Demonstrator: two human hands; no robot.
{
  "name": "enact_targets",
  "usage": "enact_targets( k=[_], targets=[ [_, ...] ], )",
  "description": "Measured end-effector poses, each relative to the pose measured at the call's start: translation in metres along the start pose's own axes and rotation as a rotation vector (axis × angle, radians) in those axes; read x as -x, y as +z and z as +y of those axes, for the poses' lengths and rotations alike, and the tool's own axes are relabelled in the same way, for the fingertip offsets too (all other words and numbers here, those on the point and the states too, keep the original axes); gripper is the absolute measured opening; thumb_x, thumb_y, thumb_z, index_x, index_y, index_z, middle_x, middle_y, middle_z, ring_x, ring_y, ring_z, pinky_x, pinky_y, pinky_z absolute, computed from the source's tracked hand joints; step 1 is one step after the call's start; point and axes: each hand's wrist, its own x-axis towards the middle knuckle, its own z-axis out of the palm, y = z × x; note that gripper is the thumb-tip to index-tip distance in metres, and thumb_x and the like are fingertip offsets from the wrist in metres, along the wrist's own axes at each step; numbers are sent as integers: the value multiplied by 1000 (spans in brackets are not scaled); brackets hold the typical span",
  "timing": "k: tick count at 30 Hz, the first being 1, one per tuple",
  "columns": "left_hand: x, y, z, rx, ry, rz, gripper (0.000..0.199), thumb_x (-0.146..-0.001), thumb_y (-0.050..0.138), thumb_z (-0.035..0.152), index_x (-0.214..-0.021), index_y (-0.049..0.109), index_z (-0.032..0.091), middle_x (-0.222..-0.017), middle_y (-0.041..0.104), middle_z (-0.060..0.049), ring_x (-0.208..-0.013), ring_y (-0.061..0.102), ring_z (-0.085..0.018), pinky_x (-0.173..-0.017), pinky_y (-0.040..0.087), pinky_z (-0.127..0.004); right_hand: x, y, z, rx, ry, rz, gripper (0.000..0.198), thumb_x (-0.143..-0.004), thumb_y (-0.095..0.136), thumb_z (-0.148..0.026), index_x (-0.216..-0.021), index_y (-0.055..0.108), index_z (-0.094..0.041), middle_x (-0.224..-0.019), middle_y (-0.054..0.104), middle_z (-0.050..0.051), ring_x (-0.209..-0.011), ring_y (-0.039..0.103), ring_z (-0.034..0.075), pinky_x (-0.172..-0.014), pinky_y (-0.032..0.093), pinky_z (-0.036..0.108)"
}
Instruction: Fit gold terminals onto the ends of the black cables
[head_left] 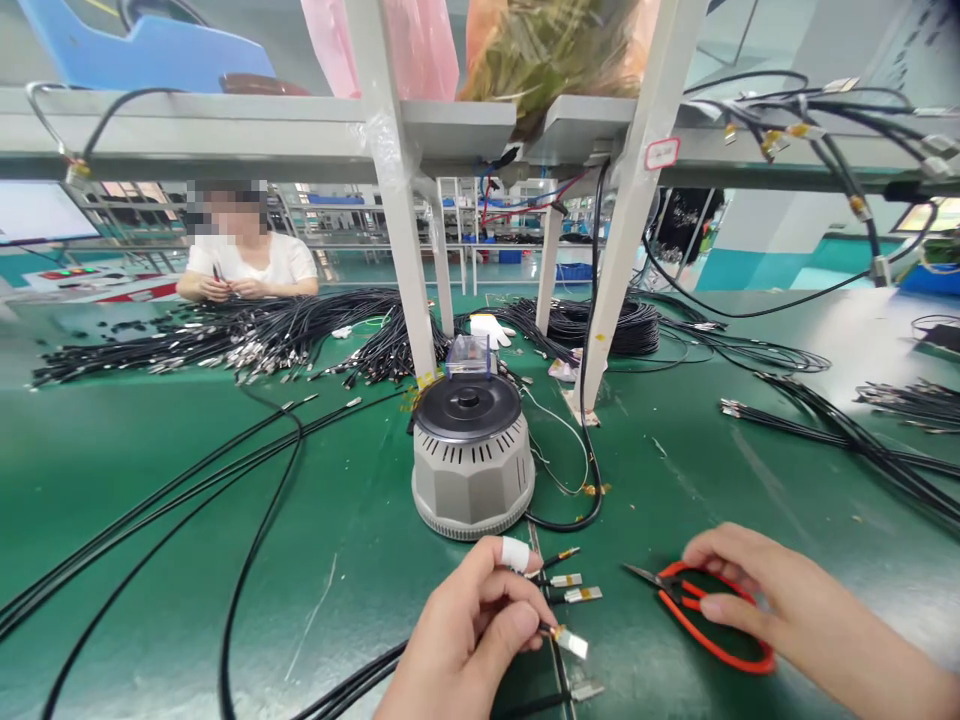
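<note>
At the bottom centre my left hand (pixel 484 635) pinches a black cable (pixel 546 629) just behind its silver connector (pixel 571 642). White tape wraps one finger of that hand. Several other cable ends with metal connectors (pixel 583 595) lie close beside the fingers, some banded with amber tape. On the right, my right hand (pixel 739 585) has its fingers and thumb on the red handles of a pair of scissors (pixel 724 635). The scissors lie low over the green table, with their dark blades (pixel 643 574) pointing left toward the cable ends.
A round grey tape dispenser (pixel 472 480) with a black top stands ahead of my hands. Shelf posts (pixel 619 230) rise behind it. Bundles of black cables (pixel 300 330) lie along the back, left and right of the green table (pixel 360 500). Across it sits a person (pixel 251 262) in white.
</note>
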Motion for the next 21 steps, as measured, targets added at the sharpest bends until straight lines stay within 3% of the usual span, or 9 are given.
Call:
enact_targets(
  k=[5, 10, 12, 14, 16, 18, 21],
  targets=[
    [3, 9, 16, -186, -27, 26, 12, -78, 67, 14, -88, 65, 20, -80, 73, 0, -77, 65, -15, -75, 48, -24, 5, 4, 21, 83, 25, -98, 37, -65, 61, -15, -100, 67, -28, -87, 67, 1, -79, 63, 21, -73, 49, 31],
    [7, 12, 20, -247, -76, -21, 8, -80, 67, 20, -86, 70, 17, -85, 77, -4, -80, 68, -18, -72, 50, -24, 7, -1, 6, 178, -86, -205, 33, -75, 57, -20, -107, 61, -27, -64, 60, -5, -54, 56, 16, -51, 43, 25],
    [8, 11, 17, -197, -58, -67, 16, -85, 61, 26, -95, 69, 16, -90, 76, -7, -79, 68, -17, -74, 51, -25, 13, -1, 3, 128, -87, -185, 40, -77, 57, -22, -117, 56, -25, -71, 66, -3, -59, 61, 16, -54, 49, 25],
    [8, 10, 13, -159, -43, -123, 25, -90, 54, 30, -106, 65, 14, -93, 76, -10, -74, 65, -16, -74, 52, -26, 19, -1, 2, 48, -106, -116, 45, -83, 53, -25, -128, 49, -26, -92, 72, 2, -76, 69, 18, -70, 56, 26],
    [8, 10, 11, -154, -52, -156, 27, -91, 51, 29, -111, 61, 15, -92, 76, -10, -70, 62, -14, -72, 51, -26, 27, -1, -1, 43, -182, -12, 44, -90, 51, -31, -133, 46, -31, -109, 71, 3, -92, 70, 19, -82, 57, 28],
    [6, 11, 11, -203, -64, -152, 20, -87, 54, 23, -106, 60, 17, -89, 75, -7, -69, 59, -13, -69, 49, -25, 34, -2, -9, 111, -307, 65, 42, -91, 52, -31, -133, 47, -34, -106, 72, 1, -82, 71, 16, -74, 58, 23],
    [5, 13, 15, -305, -39, -122, 14, -81, 59, 14, -94, 59, 18, -81, 70, -1, -68, 56, -12, -68, 47, -23, 41, -5, -32, 166, -622, 165, 36, -91, 55, -32, -126, 53, -30, -95, 72, 1, -67, 69, 14, -58, 57, 18]
  ],
)
